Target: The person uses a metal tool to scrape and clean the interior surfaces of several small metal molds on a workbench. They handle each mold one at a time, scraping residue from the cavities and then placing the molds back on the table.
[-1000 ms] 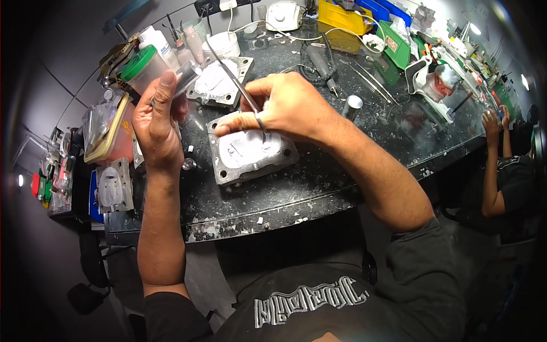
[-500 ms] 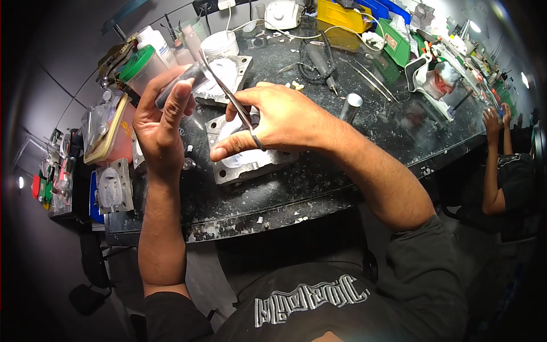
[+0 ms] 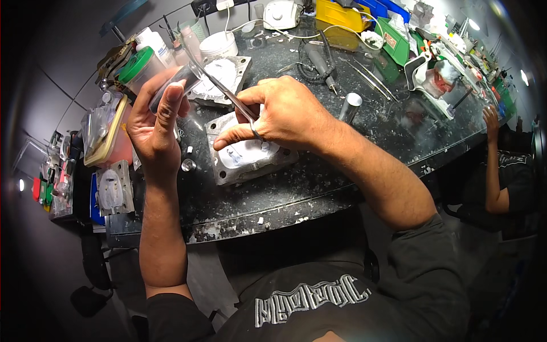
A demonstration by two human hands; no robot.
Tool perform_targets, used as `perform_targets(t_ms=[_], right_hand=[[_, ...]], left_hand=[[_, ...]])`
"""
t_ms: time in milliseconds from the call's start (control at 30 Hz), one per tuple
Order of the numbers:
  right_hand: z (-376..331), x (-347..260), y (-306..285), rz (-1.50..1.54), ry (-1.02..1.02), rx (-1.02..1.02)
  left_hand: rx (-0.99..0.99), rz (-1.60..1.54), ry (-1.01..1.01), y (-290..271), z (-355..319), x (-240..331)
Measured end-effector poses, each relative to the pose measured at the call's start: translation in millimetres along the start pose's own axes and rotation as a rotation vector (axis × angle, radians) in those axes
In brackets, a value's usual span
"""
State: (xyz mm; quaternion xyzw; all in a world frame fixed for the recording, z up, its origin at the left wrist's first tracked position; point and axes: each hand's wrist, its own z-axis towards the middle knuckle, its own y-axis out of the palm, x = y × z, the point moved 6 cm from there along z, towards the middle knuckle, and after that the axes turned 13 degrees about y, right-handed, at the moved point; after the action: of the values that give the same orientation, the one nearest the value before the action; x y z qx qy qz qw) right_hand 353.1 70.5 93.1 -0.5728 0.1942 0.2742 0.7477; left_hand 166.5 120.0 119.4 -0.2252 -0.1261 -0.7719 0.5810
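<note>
Raised off the plaster-filled metal flask [image 3: 250,151] since earlier, the right hand [image 3: 279,114] pinches slim, stiff tweezers [image 3: 219,91] mid-shaft, tips entering the small, likely slippery vial [image 3: 174,85] gripped in the left hand [image 3: 154,125].

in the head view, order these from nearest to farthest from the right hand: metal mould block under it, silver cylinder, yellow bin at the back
1. Metal mould block: directly beneath the right hand, at the bench's front.
2. Silver cylinder: standing just to the hand's right on the dark bench.
3. Yellow bin: far back edge, right of centre.
</note>
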Motion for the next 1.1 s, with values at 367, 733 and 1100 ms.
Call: perform_targets(t_ms=[367,733,1100], right_hand=[[-1,2,2,0.143,-0.028,0.043],[9,11,0,0.277,0.164,-0.079],[10,18,3,0.528,0.168,-0.028]], left_hand=[[0.008,0.014,-0.069,4,2,0],[0.162,-0.639,-0.484,14,-7,-24],[0.328,-1.337,-0.728,16,-15,-35]])
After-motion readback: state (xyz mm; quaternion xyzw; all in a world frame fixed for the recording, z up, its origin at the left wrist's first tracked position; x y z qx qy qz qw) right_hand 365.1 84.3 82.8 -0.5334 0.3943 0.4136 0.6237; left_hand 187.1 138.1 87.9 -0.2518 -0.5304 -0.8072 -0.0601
